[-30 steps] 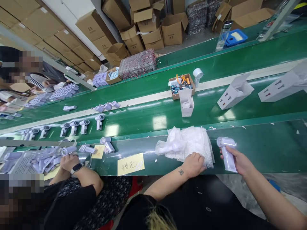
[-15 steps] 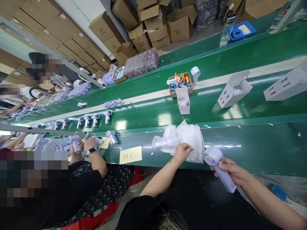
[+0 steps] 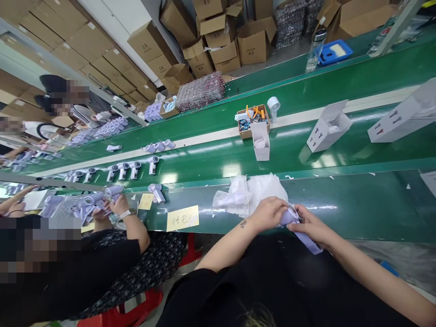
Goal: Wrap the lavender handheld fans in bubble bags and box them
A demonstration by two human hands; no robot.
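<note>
Close in front of my body, a lavender handheld fan [image 3: 310, 244] is tilted, its handle pointing down to the right. My right hand [image 3: 311, 225] is wrapped round it just below the head. The fingers of my left hand [image 3: 271, 211] close over the head from the other side and hide part of it. Just beyond my left hand lies a stack of white bubble bags [image 3: 267, 187] on the bench. To its left is a bagged fan [image 3: 232, 199], its lavender colour showing through the wrap.
A yellow handwritten paper [image 3: 183, 218] and a lone fan [image 3: 156, 193] lie to the left, near a co-worker's hands [image 3: 119, 205]. Across the green belt stand open white boxes [image 3: 327, 129] and a carton of tools and small parts [image 3: 245, 131]. More fans line the belt.
My right hand has brought the fan inward from the right and turned it. My left hand has left the bubble bags and come to the fan's head. The camera view has shifted somewhat.
</note>
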